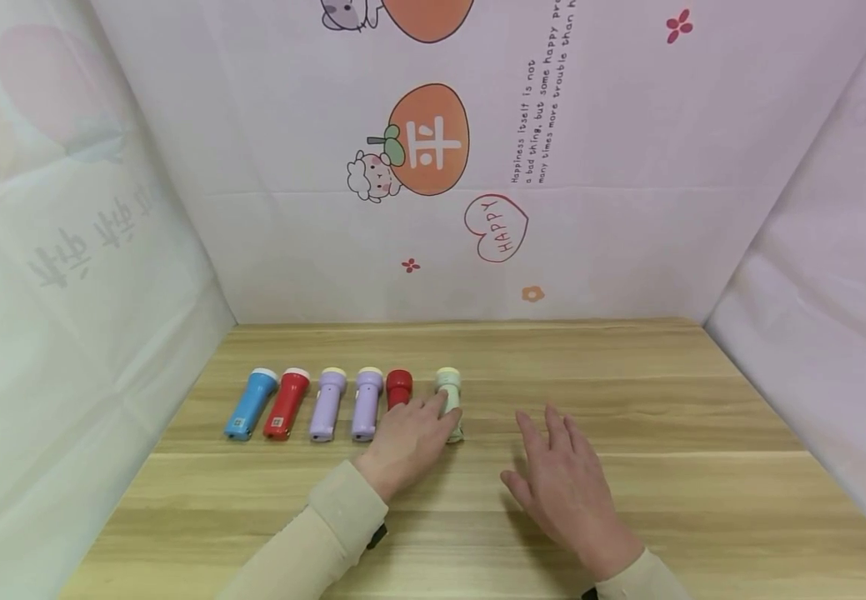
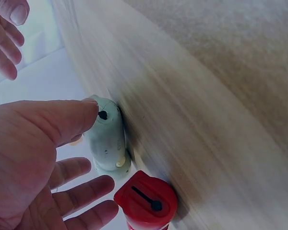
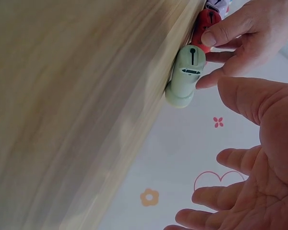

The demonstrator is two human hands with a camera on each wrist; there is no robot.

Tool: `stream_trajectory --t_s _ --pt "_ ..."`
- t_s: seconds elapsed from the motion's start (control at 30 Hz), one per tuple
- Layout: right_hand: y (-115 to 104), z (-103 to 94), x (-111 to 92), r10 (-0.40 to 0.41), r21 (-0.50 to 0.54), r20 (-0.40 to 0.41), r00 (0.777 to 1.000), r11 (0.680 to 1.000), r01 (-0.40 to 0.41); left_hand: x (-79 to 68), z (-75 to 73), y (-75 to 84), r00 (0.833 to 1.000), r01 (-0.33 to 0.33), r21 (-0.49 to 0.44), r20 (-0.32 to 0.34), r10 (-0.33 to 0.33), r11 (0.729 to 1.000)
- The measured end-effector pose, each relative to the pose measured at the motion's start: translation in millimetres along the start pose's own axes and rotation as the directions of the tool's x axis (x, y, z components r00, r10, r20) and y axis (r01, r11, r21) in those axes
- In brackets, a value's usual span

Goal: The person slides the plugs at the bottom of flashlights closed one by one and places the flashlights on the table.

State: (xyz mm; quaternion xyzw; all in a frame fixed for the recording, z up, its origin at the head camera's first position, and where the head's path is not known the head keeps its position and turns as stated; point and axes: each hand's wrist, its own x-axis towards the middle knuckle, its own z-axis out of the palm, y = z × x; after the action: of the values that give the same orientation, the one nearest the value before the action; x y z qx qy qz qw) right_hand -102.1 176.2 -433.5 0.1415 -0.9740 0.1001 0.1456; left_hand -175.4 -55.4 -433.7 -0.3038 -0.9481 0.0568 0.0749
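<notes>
Over the right end of a row of flashlights reaches my left hand [image 1: 412,437], its fingers spread. Its thumb overlaps the tail of a pale green flashlight [image 2: 108,136] in the left wrist view, while the other fingertips are close to a dark red flashlight [image 2: 146,199]. From the head, this hand covers the lower part of the red one and some of the green one [image 1: 448,380]. My right hand [image 1: 563,492] hovers over the table to the right of the green flashlight, fingers apart, holding nothing.
Left of the hands lie a blue flashlight [image 1: 251,406], a red one with a white head [image 1: 287,405] and two lilac ones, [image 1: 326,406] all on the wooden table [image 1: 665,400]. Printed white cloth [image 1: 312,242] walls the back and both sides.
</notes>
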Motion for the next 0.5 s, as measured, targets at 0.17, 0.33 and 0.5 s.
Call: stream_trajectory --t_s 0.17,0.33,0.5 --pt "1 -0.1 0 0.001 -0.012 -0.004 1.0 1.0 -0.001 -2.4 -1.8 0.1 1.0 0.007 -0.023 0.019 -0.007 1.0" --pt "4 -0.5 1 -0.006 -0.033 -0.019 1.0 0.999 0.005 -7.9 -1.2 -3.7 0.999 0.012 -0.032 -0.044 -0.014 0.999" --pt "7 -1.0 2 -0.005 -0.036 -0.027 1.0 0.999 0.004 -18.1 -1.0 -11.2 0.993 0.03 -0.057 -0.111 -0.036 0.998"
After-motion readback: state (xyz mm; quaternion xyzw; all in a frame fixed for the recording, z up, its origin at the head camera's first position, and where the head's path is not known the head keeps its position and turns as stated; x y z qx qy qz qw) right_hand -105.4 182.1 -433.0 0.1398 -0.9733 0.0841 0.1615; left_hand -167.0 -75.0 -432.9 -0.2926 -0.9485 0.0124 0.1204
